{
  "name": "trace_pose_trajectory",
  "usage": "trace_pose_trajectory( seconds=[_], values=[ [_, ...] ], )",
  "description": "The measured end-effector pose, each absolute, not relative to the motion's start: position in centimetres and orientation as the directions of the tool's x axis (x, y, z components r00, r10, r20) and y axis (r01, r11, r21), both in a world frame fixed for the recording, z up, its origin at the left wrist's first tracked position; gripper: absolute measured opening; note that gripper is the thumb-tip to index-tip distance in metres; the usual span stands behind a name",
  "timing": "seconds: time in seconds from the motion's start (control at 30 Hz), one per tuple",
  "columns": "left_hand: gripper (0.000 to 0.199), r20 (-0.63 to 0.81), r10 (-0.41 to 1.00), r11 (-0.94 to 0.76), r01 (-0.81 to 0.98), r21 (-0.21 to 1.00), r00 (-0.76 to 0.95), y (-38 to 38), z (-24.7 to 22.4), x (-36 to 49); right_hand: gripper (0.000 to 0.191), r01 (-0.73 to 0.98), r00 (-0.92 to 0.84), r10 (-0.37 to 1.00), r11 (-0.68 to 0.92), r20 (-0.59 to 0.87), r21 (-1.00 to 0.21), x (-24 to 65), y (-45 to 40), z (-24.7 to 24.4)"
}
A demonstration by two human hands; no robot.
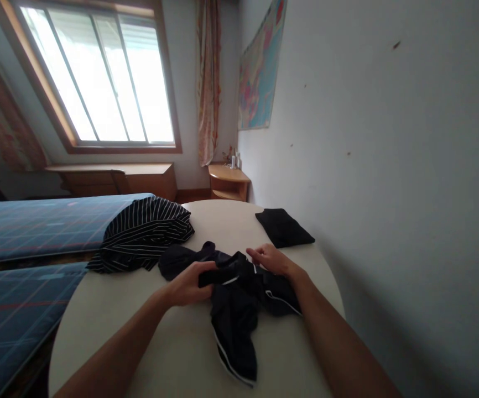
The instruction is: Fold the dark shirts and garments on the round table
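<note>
A crumpled dark garment with white piping [235, 320] lies spread over the near middle of the round table, one piece of it stretching toward me. My left hand [192, 283] grips a black edge of it between thumb and fingers, lifting that edge a little. On the garment's far right side is my right hand [270, 260], its fingers curled in against the raised fabric; the fingertips are partly hidden. Beyond it, a folded black cloth [285, 228] rests flat near the table's right rim. To the left, a black garment with white stripes [148, 229] lies in a heap.
The round cream table [223, 213] stands close to the white wall [409, 193] on my right. Blue checked mattresses [36, 226] adjoin it on the left, the striped garment overlapping them. Behind are a wooden desk [148, 174] and a small corner shelf [227, 174].
</note>
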State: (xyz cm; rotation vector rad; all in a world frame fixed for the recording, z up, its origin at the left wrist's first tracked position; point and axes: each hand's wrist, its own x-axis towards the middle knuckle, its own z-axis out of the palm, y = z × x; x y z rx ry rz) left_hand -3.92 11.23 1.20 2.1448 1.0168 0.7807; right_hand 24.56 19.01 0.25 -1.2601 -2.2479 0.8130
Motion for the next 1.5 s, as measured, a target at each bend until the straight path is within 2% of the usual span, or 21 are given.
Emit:
trace_pose_trajectory(
  seconds=[0.07,0.13,0.23,0.3,0.4,0.47,0.57,0.63,0.7,0.77,0.83,0.87,0.97,1.07,1.17,1.23,1.4,1.5],
  values=[
    [0.031,0.396,0.771,-0.603,0.373,0.705,0.498,11.3,1.8,-4.1,0.065,0.563,-0.497,0.856,0.440,0.138,-0.700,24.3,18.8,0.5],
    [0.023,0.533,0.711,-0.696,0.350,0.627,0.458,11.7,2.1,-4.3,0.058,0.532,-0.550,0.827,0.454,0.115,-0.715,23.8,18.5,0.6],
    [0.016,0.615,0.698,-0.711,0.464,0.529,0.367,12.6,1.5,-4.9,0.048,0.506,-0.619,0.785,0.424,0.027,-0.751,23.1,18.3,0.5],
    [0.018,0.631,0.724,-0.659,0.551,0.512,0.279,13.4,0.8,-5.5,0.043,0.459,-0.619,0.783,0.429,0.067,-0.778,22.8,18.4,0.4],
    [0.020,0.617,0.766,-0.586,0.591,0.554,0.181,14.2,-0.3,-5.8,0.040,0.345,-0.571,0.802,0.428,0.176,-0.835,22.7,18.6,0.3],
    [0.022,0.590,0.786,-0.571,0.580,0.581,0.182,14.4,-0.8,-5.6,0.041,0.301,-0.529,0.828,0.385,0.182,-0.872,22.9,18.8,0.3],
    [0.025,0.556,0.815,-0.524,0.614,0.590,0.162,14.4,-1.2,-5.1,0.044,0.380,-0.522,0.848,0.325,0.089,-0.866,23.2,18.7,0.1],
    [0.034,0.524,0.848,-0.423,0.694,0.583,0.076,14.2,-1.1,-5.2,0.048,0.442,-0.566,0.824,0.296,-0.007,-0.847,23.5,18.5,0.1],
    [0.046,0.434,0.901,-0.269,0.764,0.587,-0.016,13.9,-0.8,-5.5,0.054,0.441,-0.620,0.781,0.275,-0.069,-0.854,23.6,18.3,0.2],
    [0.053,0.288,0.957,-0.164,0.777,0.608,-0.023,13.6,-0.4,-5.9,0.056,0.398,-0.662,0.748,0.287,-0.056,-0.871,23.6,18.2,0.4],
    [0.059,0.186,0.978,-0.190,0.740,0.646,0.089,13.3,0.0,-6.2,0.050,0.359,-0.658,0.752,0.342,0.023,-0.868,23.6,18.3,0.6],
    [0.063,0.183,0.970,-0.244,0.709,0.662,0.162,13.2,0.1,-6.2,0.046,0.352,-0.628,0.774,0.377,0.082,-0.857,23.6,18.5,0.7],
    [0.079,0.295,0.896,-0.443,0.612,0.655,0.333,12.8,-0.2,-5.8,0.038,0.390,-0.435,0.859,0.450,0.270,-0.803,23.8,18.9,0.8],
    [0.090,0.382,0.837,-0.546,0.560,0.623,0.391,12.7,-0.9,-5.1,0.039,0.433,-0.184,0.892,0.451,0.413,-0.780,24.2,19.2,1.1],
    [0.081,0.403,0.838,-0.546,0.551,0.631,0.369,13.0,-1.4,-4.7,0.035,0.460,-0.006,0.837,0.488,0.547,-0.742,24.5,19.5,1.2],
    [0.071,0.430,0.849,-0.527,0.561,0.638,0.308,13.5,-1.5,-4.7,0.030,0.480,0.020,0.805,0.513,0.593,-0.712,24.5,19.7,1.0],
    [0.054,0.483,0.870,-0.423,0.659,0.622,0.102,14.6,-1.4,-5.8,0.024,0.541,-0.108,0.878,0.446,0.466,-0.713,24.7,20.5,-0.2],
    [0.046,0.405,0.914,-0.269,0.759,0.593,0.007,14.9,-1.4,-6.7,0.025,0.649,-0.152,0.911,0.384,0.383,-0.657,25.2,20.4,-0.4]
  ],
)
